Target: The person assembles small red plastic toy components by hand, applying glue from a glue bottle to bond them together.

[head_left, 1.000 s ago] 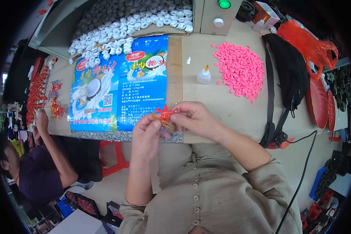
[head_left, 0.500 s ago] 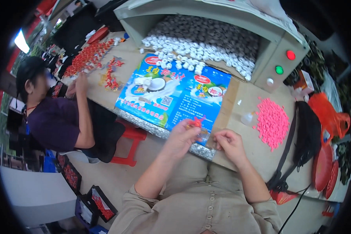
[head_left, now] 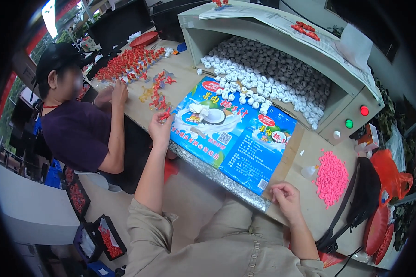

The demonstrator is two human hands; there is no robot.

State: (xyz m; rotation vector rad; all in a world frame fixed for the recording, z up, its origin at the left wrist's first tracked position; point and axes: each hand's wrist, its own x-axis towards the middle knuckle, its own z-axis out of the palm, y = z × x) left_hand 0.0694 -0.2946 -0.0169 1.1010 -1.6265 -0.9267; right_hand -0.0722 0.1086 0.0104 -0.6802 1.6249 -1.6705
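Observation:
My left hand (head_left: pixel 160 131) is closed on a small red plastic figure (head_left: pixel 163 117), at the left edge of the blue printed cardboard sheet (head_left: pixel 208 150). Close to it lies a loose row of red and clear-yellow figures (head_left: pixel 158 94). My right hand (head_left: pixel 286 199) is over the table's near edge, by the sheet's lower right corner. Its fingers are curled with thumb and forefinger together; whatever they may hold is hidden. Up and right of that hand are a small clear bottle (head_left: pixel 308 172) and a heap of pink pieces (head_left: pixel 332 179).
A grey machine (head_left: pixel 333 108) with a red and a green button stands at the back, full of white ring-shaped pieces (head_left: pixel 259 85) spilling onto the sheet. At left a co-worker (head_left: pixel 78 117) handles pieces beside many red figures (head_left: pixel 129 62). A black bag (head_left: pixel 363 196) lies at right.
My left hand has moved left and away from me with the red figure, from beside my right hand to the figures near the co-worker. The view has shifted; my right hand stays at the table edge.

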